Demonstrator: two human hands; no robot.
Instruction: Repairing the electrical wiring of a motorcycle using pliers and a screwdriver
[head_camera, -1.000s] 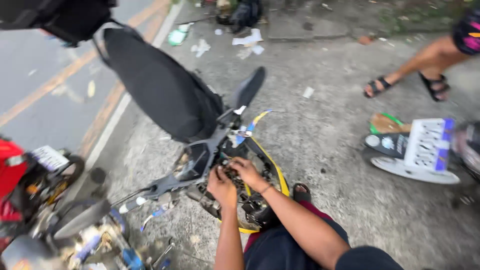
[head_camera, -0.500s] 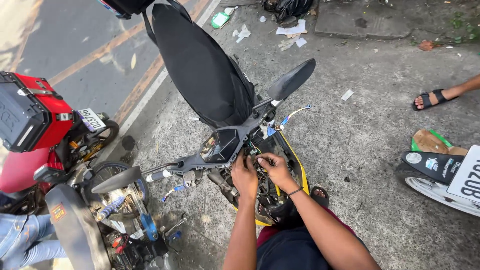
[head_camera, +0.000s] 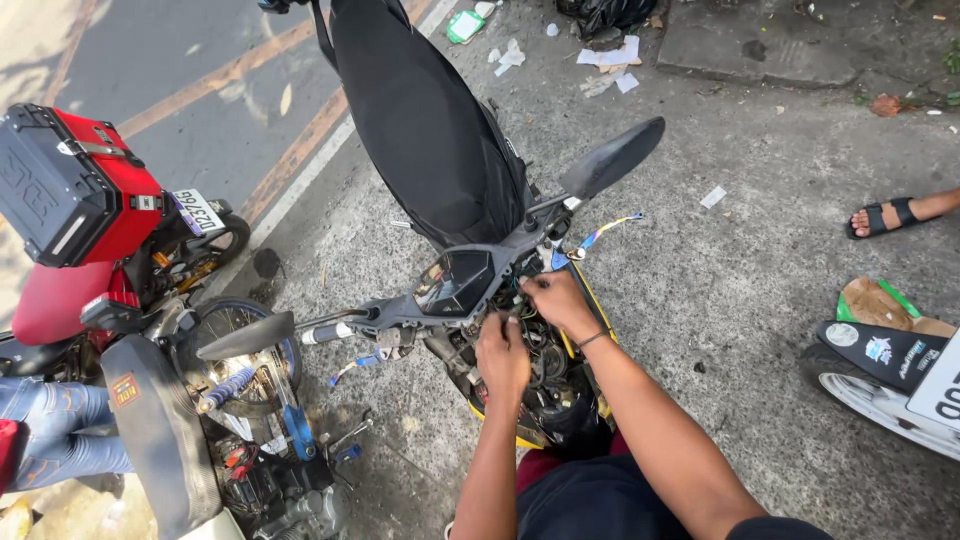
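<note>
Hands deep in scooter's (head_camera: 470, 180) exposed front wiring (head_camera: 535, 335): left hand (head_camera: 502, 356) clenched low, right hand (head_camera: 556, 300) pinching wires near handlebar (head_camera: 400, 312). Best kept slow, no yanking connectors.

Around the stripped scooter (head_camera: 450, 290) with the long black seat (head_camera: 425, 120): two hands (head_camera: 503, 355) (head_camera: 560, 300) in its wiring. Two mirrors (head_camera: 612, 160) (head_camera: 245, 335) on its handlebar. One red motorbike (head_camera: 60, 300) to its left, carrying one red top box (head_camera: 75, 185). One sandalled foot (head_camera: 885, 215) to its right. One white-wheeled scooter (head_camera: 890, 375) lower right.
</note>
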